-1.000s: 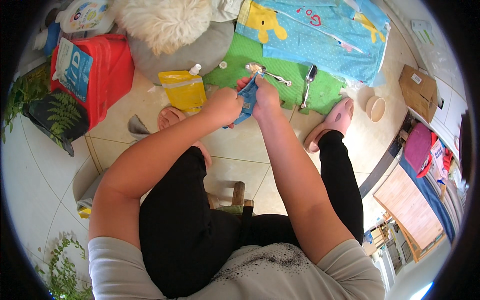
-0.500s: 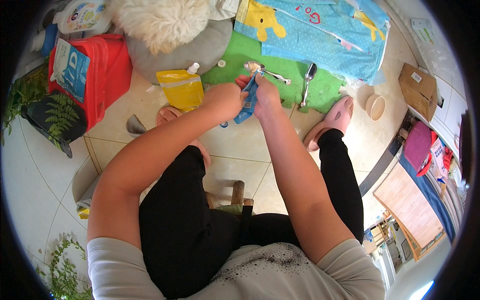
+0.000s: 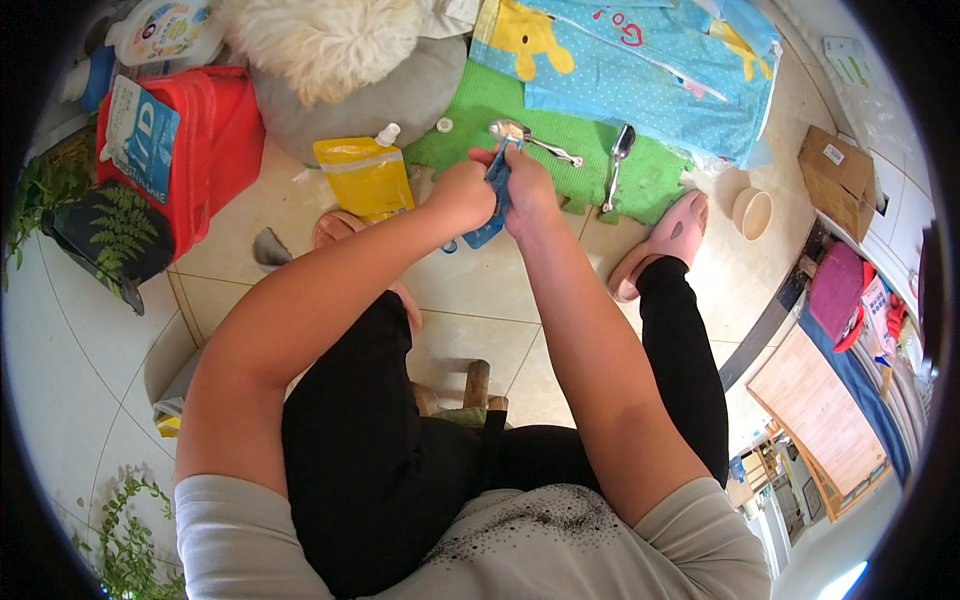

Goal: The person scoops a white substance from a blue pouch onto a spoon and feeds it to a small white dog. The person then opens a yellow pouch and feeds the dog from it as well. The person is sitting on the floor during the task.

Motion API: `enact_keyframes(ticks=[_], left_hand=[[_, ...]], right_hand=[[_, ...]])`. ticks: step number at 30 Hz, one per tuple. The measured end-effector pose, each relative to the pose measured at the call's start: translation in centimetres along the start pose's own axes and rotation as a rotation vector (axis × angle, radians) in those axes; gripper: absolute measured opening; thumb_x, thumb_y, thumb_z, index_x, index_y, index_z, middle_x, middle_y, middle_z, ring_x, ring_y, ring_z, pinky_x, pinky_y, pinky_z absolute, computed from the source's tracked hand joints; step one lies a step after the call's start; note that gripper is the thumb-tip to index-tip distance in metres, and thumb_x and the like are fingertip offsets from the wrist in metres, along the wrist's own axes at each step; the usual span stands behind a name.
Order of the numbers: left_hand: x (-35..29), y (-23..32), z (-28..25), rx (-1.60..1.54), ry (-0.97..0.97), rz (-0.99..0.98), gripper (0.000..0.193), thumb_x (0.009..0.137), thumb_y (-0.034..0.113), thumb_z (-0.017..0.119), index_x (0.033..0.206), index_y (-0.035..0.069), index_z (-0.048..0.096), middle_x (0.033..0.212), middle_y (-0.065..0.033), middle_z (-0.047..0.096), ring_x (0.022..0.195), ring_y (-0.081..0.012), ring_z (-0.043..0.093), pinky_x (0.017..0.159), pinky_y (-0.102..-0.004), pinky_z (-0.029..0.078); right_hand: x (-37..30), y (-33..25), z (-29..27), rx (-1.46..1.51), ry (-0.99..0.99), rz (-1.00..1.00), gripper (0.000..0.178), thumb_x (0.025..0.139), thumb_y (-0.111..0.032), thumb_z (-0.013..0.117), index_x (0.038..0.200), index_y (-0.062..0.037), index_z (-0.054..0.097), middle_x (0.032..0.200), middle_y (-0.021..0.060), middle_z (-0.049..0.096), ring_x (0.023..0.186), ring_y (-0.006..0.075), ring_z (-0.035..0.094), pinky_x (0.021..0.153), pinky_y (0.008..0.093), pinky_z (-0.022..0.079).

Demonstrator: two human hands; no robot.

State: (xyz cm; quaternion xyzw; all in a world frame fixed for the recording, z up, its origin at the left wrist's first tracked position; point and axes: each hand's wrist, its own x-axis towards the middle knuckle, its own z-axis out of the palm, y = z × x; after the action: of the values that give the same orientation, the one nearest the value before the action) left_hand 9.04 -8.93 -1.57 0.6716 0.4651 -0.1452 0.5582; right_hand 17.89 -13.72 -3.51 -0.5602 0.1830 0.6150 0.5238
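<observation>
Both hands grip a blue squeeze pouch [image 3: 484, 236] in front of me, its upper end pointing away. My left hand [image 3: 466, 198] is closed in a fist around its left side. My right hand [image 3: 529, 188] pinches its right side, fingers partly hidden. Just past the pouch's upper end, a metal spoon [image 3: 553, 151] lies on the green foam mat [image 3: 460, 110] with pale stuff in its bowl. Contact between pouch and spoon cannot be made out. A second spoon [image 3: 616, 170] lies to the right. To the left is a yellow spouted pouch [image 3: 362, 182].
A white fluffy animal [image 3: 320, 45] rests on a grey cushion [image 3: 430, 85] at the far left. A red bag [image 3: 225, 150] stands left. A blue patterned sheet [image 3: 640, 80] covers the mat's far side. A bowl [image 3: 752, 214] and cardboard box [image 3: 835, 180] sit right.
My left hand has moved slightly right and closed further over the blue pouch, covering more of it. The pouch looks more crumpled, and its lower end has shifted a little left.
</observation>
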Motion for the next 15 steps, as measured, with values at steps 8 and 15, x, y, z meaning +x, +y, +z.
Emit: enact_keyframes(ticks=[8,15], left_hand=[[-0.1,0.5,0.3,0.055,0.049,-0.038,0.027,0.078,0.017,0.042,0.077,-0.005,0.058,0.076,-0.0244,0.056,0.073,-0.0388,0.055,0.066,-0.0452,0.042],[0.2,0.8,0.9,0.124,0.115,-0.031,0.037,0.084,0.025,0.036,0.075,-0.003,0.058,0.073,-0.0233,0.057,0.071,-0.0392,0.054,0.065,-0.0474,0.041]], right_hand=[[-0.6,-0.2,0.7,0.063,0.017,0.015,0.021,0.092,-0.019,0.029,0.092,-0.0039,0.043,0.092,0.0195,0.058,0.076,0.0237,0.056,0.072,0.0348,0.045],[-0.4,-0.2,0.4,0.088,0.059,-0.008,0.022,0.092,-0.021,0.029,0.094,-0.0043,0.044,0.095,0.0187,0.057,0.077,0.0244,0.057,0.071,0.0351,0.047]])
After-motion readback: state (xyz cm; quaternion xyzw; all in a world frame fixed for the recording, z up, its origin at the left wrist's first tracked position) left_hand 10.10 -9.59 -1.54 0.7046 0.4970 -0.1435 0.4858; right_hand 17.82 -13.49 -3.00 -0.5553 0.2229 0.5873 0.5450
